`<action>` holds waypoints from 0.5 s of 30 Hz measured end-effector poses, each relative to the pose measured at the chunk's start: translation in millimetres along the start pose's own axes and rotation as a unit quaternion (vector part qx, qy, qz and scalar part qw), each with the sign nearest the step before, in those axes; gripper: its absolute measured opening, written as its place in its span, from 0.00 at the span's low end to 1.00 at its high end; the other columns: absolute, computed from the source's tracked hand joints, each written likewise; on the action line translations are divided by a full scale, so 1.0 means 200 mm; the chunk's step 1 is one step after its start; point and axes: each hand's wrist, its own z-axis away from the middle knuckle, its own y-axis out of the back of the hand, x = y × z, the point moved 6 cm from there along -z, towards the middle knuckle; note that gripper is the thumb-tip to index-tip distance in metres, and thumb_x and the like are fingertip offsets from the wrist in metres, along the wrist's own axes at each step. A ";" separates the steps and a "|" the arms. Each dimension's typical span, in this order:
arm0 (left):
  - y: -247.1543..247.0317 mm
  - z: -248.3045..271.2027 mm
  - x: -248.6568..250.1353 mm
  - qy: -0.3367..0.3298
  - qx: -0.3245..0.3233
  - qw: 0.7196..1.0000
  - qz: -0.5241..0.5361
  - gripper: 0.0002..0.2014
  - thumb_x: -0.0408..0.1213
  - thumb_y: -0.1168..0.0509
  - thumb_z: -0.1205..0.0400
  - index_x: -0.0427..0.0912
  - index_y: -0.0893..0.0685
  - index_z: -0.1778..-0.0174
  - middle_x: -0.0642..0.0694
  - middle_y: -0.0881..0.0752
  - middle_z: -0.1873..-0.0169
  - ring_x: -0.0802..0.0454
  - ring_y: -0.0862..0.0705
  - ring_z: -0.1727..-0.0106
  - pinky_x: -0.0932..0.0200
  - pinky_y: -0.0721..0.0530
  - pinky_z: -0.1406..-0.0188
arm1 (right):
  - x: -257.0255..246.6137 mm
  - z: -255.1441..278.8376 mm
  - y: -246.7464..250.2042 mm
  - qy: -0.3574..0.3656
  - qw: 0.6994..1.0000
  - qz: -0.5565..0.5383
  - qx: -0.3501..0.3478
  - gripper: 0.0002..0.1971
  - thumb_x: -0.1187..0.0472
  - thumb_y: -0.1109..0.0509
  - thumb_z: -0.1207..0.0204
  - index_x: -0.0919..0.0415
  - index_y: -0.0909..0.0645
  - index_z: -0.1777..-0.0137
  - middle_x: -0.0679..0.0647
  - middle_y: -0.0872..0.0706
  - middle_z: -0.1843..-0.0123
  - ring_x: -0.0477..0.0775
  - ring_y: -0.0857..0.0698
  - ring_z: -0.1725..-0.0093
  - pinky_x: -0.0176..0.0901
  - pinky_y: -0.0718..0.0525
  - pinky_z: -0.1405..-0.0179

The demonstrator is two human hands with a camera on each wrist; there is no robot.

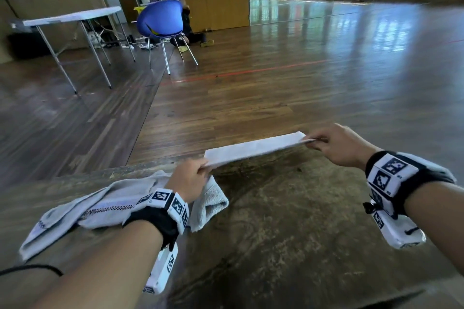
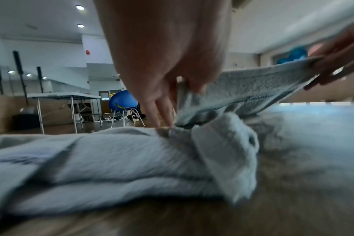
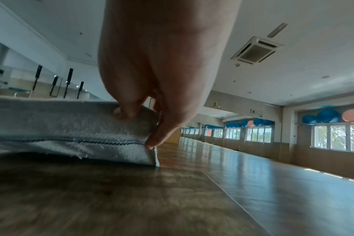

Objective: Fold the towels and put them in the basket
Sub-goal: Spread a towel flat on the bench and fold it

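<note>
Towel (image 1: 253, 149) is looking like fuzzy matt terry cloth, same with the crumpled towel (image 1: 100, 204). Tabletop (image 1: 288, 221) is showing worn, blotchy matt wood. Floor (image 1: 326, 70) is shining glossy wood. Chair (image 1: 160, 19) is looking like smooth plastic on shiny metal legs.

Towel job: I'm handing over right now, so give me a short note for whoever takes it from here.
Left hand: pinches the left end of the folded towel.
Right hand: pinches the right end, so the towel hangs stretched just above the table.
Second towel: crumpled on the table under the left wrist, not folded.
Basket: not in any view.
Done: the held towel is folded into a long strip.
Left: finish folding it, fold the second towel, find the basket and put both in.
</note>
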 end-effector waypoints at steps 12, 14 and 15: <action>0.08 0.43 -0.09 0.061 -0.094 0.990 -0.081 0.15 0.32 0.43 0.14 0.46 0.21 0.67 0.46 0.16 0.68 0.49 0.19 0.66 0.55 0.28 0.68 | -0.13 0.50 -0.19 -0.018 0.993 -0.013 -0.113 0.16 0.50 0.29 0.16 0.62 0.16 0.59 0.60 0.13 0.62 0.58 0.16 0.59 0.50 0.23 0.59; 0.13 0.50 -0.04 0.056 -0.088 0.991 -0.080 0.16 0.32 0.41 0.15 0.45 0.25 0.70 0.49 0.20 0.73 0.53 0.23 0.70 0.58 0.31 0.71 | -0.15 0.57 -0.14 -0.018 0.996 -0.046 -0.075 0.18 0.50 0.29 0.17 0.63 0.20 0.63 0.60 0.18 0.66 0.54 0.21 0.65 0.49 0.27 0.63; 0.16 0.54 -0.01 0.052 -0.080 0.992 -0.078 0.17 0.33 0.40 0.16 0.45 0.27 0.72 0.49 0.22 0.75 0.55 0.26 0.73 0.59 0.33 0.73 | -0.16 0.60 -0.11 -0.013 0.997 -0.061 -0.050 0.18 0.50 0.29 0.17 0.61 0.20 0.64 0.59 0.18 0.68 0.51 0.22 0.66 0.49 0.27 0.64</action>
